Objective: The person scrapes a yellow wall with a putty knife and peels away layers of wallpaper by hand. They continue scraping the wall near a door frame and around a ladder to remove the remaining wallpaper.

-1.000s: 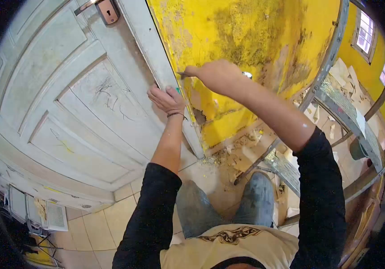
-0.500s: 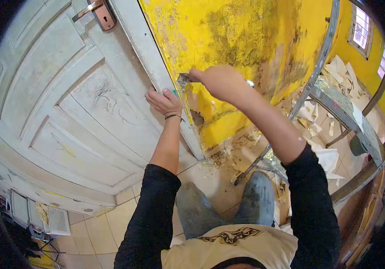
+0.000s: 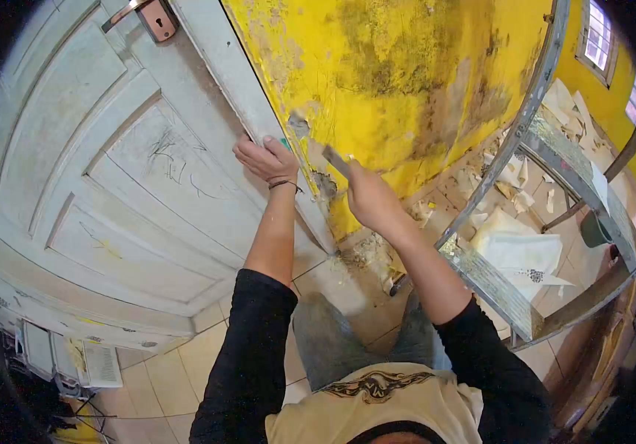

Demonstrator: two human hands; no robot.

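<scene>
Yellow wall (image 3: 377,66), stained, peeling; white door frame (image 3: 247,89) adjoining. Green container (image 3: 593,230), beside the ladder (image 3: 492,285): contents indiscernible. Flat tool (image 3: 337,162): gripped in the person's right hand (image 3: 374,200), near the wall. Left hand (image 3: 266,159): curled round the frame's edge, left of the tool.

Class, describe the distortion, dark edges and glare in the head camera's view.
Head view: wide-angle distortion bows the panelled door; all four corners fall to black; the barred window at upper right glares nearly white.

Black sleeves (image 3: 251,344), cream shirt (image 3: 377,399) with dark print, dark wristband (image 3: 285,183)
</scene>
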